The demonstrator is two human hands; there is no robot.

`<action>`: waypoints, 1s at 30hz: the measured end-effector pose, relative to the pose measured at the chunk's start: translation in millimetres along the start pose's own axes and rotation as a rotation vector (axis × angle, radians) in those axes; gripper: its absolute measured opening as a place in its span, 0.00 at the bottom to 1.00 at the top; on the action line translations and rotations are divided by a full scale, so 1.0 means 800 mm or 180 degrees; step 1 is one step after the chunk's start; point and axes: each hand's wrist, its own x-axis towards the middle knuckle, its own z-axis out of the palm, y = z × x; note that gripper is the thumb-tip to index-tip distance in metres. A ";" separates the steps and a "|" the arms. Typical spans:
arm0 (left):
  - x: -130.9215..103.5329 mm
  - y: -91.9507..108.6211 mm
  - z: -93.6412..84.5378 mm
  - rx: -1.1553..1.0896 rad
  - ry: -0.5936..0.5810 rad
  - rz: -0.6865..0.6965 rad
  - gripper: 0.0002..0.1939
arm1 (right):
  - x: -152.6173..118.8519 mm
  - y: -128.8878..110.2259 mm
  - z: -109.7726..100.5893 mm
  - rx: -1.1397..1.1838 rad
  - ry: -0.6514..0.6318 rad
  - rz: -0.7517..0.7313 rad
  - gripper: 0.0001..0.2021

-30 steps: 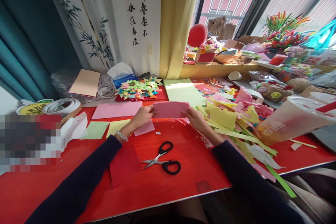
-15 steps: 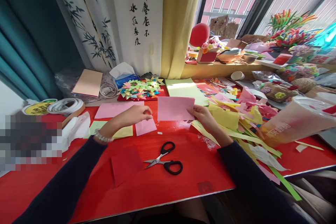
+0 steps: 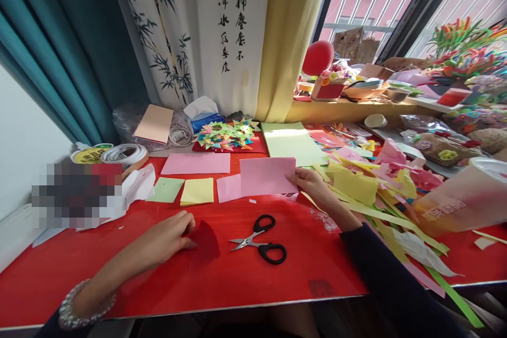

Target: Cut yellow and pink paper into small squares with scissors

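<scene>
- The left hand (image 3: 166, 240), lower left of the frame, is over the bench (image 3: 301, 277), fingers loosely curled, well apart from the right hand. A darker red patch lies by its fingertips; I cannot tell whether it is paper or shadow, nor whether they grip anything. Red paper would be easy to miss or crease against this red top.
- The scissors (image 3: 248, 242), just below centre, lie with blades parted and tips towards the left hand; a careless sweep rightwards could prick a finger.
- The right hand (image 3: 312, 185), right of centre, is clamped on one side edge of the pink sheet (image 3: 267, 175), which is at the centre of the frame. Held by that edge alone, it could bend or flutter, and a hard pinch might crease it.
- Behind it, the small pink piece (image 3: 228, 188) is partly covered in this view; being so alike, the two could be mixed up or nudged.
- The scraps (image 3: 356, 185), at the right, crowd the right forearm, so a sleeve could drag strips along or push them against the cup (image 3: 455, 198).
- The stars (image 3: 225, 134), upper centre, look light and loosely heaped; a brush from a sleeve could scatter them.
</scene>
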 end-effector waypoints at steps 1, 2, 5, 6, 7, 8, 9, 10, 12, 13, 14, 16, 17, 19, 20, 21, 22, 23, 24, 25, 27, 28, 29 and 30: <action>0.003 0.005 -0.006 -0.0133 0.0011 -0.0010 0.07 | 0.000 0.001 0.001 0.0019 -0.0028 0.0022 0.17; 0.007 0.013 -0.013 -0.0314 0.0059 -0.0010 0.06 | 0.000 0.003 0.003 0.0045 -0.0061 0.0048 0.16; 0.029 0.045 -0.028 -0.0907 0.0400 0.0194 0.12 | -0.002 0.006 0.006 0.0116 -0.0164 0.0129 0.16; 0.040 0.056 -0.030 -0.1086 0.0502 0.0364 0.14 | -0.003 0.006 0.007 0.0131 -0.0183 0.0152 0.16; 0.052 0.066 -0.031 -0.1222 0.0652 0.0494 0.15 | -0.003 0.006 0.008 0.0146 -0.0186 0.0167 0.16; 0.065 0.074 -0.029 -0.1308 0.0839 0.0559 0.16 | -0.004 0.005 0.009 0.0169 -0.0181 0.0178 0.16; 0.078 0.080 -0.027 -0.1315 0.1033 0.0602 0.16 | -0.005 0.005 0.010 0.0201 -0.0177 0.0194 0.16; 0.090 0.084 -0.024 -0.1268 0.1236 0.0666 0.17 | -0.005 0.003 0.011 0.0245 -0.0171 0.0217 0.16; 0.109 0.087 -0.018 -0.1144 0.1558 0.0791 0.19 | -0.006 0.001 0.011 0.0349 -0.0157 0.0276 0.16; 0.115 0.086 -0.015 -0.1125 0.1690 0.0817 0.20 | -0.007 0.000 0.011 0.0401 -0.0152 0.0297 0.15; 0.119 0.085 -0.013 -0.1164 0.1787 0.0797 0.22 | -0.007 -0.001 0.011 0.0451 -0.0150 0.0310 0.14; 0.120 0.083 -0.011 -0.1455 0.1796 0.0602 0.24 | -0.009 -0.001 0.011 0.0532 -0.0163 0.0318 0.12; 0.119 0.083 -0.011 -0.1669 0.1685 0.0476 0.23 | -0.009 -0.002 0.011 0.0552 -0.0178 0.0321 0.12; 0.114 0.086 -0.011 -0.2063 0.1279 0.0290 0.15 | -0.010 -0.002 0.010 0.0499 -0.0197 0.0310 0.13; 0.113 0.089 -0.010 -0.2197 0.1100 0.0260 0.11 | -0.010 -0.003 0.010 0.0398 -0.0188 0.0268 0.14; 0.112 0.092 -0.010 -0.2278 0.1004 0.0281 0.11 | -0.010 -0.003 0.009 0.0250 -0.0175 0.0189 0.15; 0.113 0.095 -0.009 -0.2298 0.0987 0.0341 0.11 | -0.009 -0.004 0.007 0.0080 -0.0150 0.0071 0.16; 0.116 0.097 -0.007 -0.2267 0.1032 0.0425 0.12 | -0.007 -0.004 0.005 -0.0091 -0.0110 -0.0073 0.16; 0.120 0.099 -0.005 -0.2203 0.1128 0.0527 0.12 | -0.006 -0.004 0.001 -0.0247 -0.0049 -0.0234 0.16; 0.127 0.101 -0.003 -0.2109 0.1220 0.0652 0.12 | -0.004 -0.004 -0.004 -0.0380 0.0028 -0.0385 0.16; 0.142 0.102 0.003 -0.1882 0.1337 0.0897 0.12 | 0.000 -0.002 -0.017 -0.0622 0.0191 -0.0597 0.15; 0.151 0.102 0.007 -0.1786 0.1349 0.0981 0.12 | 0.002 0.000 -0.024 -0.0799 0.0269 -0.0643 0.15; 0.159 0.102 0.010 -0.1716 0.1322 0.1028 0.12 | 0.003 0.003 -0.032 -0.1008 0.0344 -0.0656 0.15; 0.166 0.101 0.014 -0.1662 0.1267 0.1033 0.12 | 0.004 0.006 -0.039 -0.1205 0.0404 -0.0637 0.15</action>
